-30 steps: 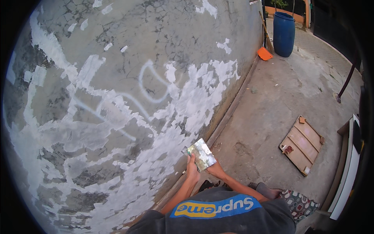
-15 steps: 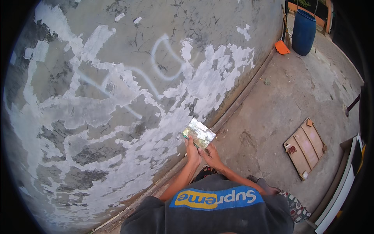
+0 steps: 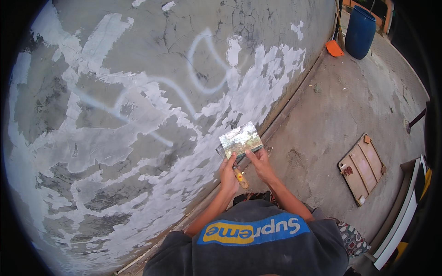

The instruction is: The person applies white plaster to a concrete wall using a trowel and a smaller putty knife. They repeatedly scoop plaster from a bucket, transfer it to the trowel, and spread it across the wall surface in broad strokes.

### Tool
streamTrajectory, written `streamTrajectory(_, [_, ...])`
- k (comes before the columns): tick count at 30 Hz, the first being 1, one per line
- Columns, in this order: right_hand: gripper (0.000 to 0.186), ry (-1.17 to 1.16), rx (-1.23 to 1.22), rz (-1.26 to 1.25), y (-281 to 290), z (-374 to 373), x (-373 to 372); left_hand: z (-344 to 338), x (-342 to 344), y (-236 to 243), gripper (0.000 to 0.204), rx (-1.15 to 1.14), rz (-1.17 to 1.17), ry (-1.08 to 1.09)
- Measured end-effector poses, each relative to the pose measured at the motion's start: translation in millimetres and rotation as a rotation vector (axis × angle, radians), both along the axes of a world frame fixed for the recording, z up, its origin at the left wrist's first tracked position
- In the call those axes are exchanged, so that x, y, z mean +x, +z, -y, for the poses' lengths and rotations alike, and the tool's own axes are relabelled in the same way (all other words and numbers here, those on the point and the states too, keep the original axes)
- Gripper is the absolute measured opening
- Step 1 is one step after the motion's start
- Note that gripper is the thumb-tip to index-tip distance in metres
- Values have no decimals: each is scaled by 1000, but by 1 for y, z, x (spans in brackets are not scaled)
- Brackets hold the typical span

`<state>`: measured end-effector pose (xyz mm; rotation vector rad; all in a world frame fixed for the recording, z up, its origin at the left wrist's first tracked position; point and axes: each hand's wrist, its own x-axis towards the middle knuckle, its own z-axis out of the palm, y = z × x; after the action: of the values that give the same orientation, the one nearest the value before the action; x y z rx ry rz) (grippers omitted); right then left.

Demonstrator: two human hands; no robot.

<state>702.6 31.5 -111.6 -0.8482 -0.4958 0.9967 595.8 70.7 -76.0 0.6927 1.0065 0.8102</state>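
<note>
Both hands meet in front of my chest, close to the wall. A rectangular metal putty plate (image 3: pixel 241 139), shiny and smeared with whitish filler, lies tilted between them. My left hand (image 3: pixel 228 176) grips its lower left edge with the thumb on top. A putty knife (image 3: pixel 240 178) with a yellowish wooden handle hangs beside the left palm; its blade is mostly hidden beneath the plate, and the left fingers seem closed around it. On the lower right corner of the plate is my right hand (image 3: pixel 261 165), thumb on the face and fingers underneath.
The grey cracked wall (image 3: pixel 106 138) carries patches of white filler. A wooden board (image 3: pixel 362 169) with battens lies on the concrete floor (image 3: pixel 308 133) at right. Further off stand a blue barrel (image 3: pixel 360 32) and an orange dustpan (image 3: pixel 334 48). A white-edged panel (image 3: pixel 403 216) is at far right.
The plate has turned and moved slightly up and right. My hands have spread apart, the right one now at the plate's right corner, and the wooden handle has come into sight.
</note>
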Motion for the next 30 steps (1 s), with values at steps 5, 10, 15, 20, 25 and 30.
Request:
streamTrajectory(5, [28, -25, -116, -116, -27, -34, -23, -21, -4, -16, 23, 71, -121, -123])
streamTrajectory(10, [22, -202, -296, -180, -55, -61, 5, -35, -46, -68, 26, -171, -143, -61])
streamTrajectory(15, [15, -343, -190, 135, -21, -111, 61, -31, -121, -134, 27, -304, -225, 0])
streamTrajectory(20, [18, -706, -196, 715, 24, -181, 82, -28, -173, -169, 34, -348, -351, 93])
streamTrajectory(25, [25, -929, -244, 964, 63, -234, 59, -45, -189, -150, 27, -404, -335, 54])
streamTrajectory(30, [45, -922, -322, 1041, 62, -261, 29, -63, -229, -136, 21, -342, -362, -73])
